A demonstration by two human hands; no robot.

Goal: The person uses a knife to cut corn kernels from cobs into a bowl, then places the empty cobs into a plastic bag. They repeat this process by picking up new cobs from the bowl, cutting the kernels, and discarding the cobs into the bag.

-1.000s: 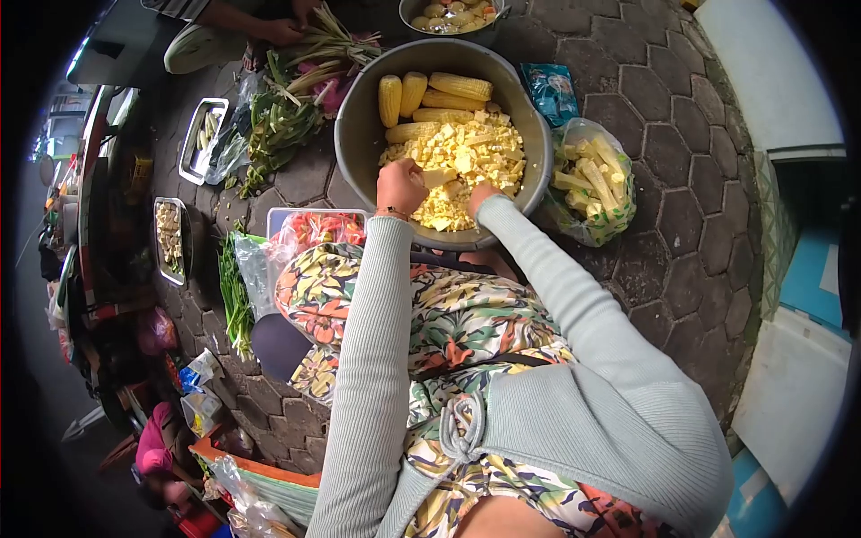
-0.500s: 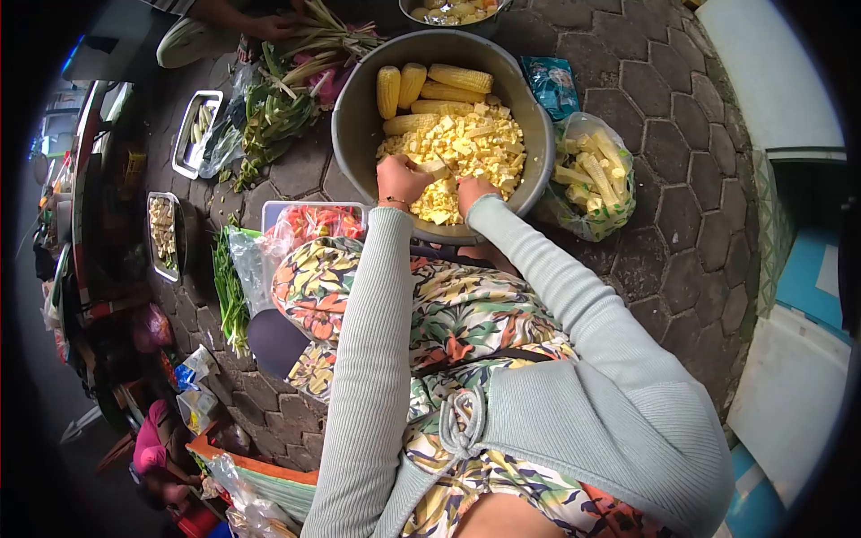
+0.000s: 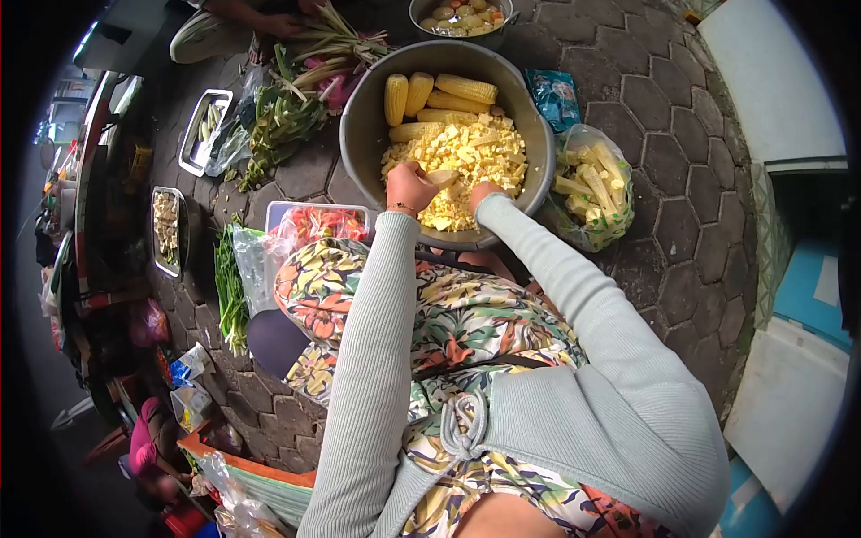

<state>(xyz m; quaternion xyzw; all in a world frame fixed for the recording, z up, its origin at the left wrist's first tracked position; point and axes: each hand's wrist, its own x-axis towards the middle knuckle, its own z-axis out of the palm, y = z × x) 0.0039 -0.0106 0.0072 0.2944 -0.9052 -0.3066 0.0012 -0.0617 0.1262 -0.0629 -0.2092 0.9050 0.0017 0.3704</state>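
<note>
A big grey basin [image 3: 354,148] holds a heap of cut corn kernels [image 3: 457,170] with several whole peeled cobs [image 3: 466,88] along its far side. Over the near left part of the heap, my left hand [image 3: 411,187] grips a pale piece of corn cob [image 3: 442,178] that points right. To its right, my right hand [image 3: 484,192] is closed low over the kernels; what it holds, if anything, is hidden. Beside the basin on the right lies a clear plastic bag of stripped cobs [image 3: 592,184].
Around the basin stand a metal pot [image 3: 498,34], a teal packet [image 3: 554,97] and a tray of cut red vegetables [image 3: 332,215]. Leafy greens [image 3: 285,121] and two small trays lie left. Another person's hand [image 3: 285,24] is at upper left.
The view has shifted slightly, so the basin sits a little lower and further right. My left hand still has the cob piece, now tilted differently. My right hand stays low over the kernels.
</note>
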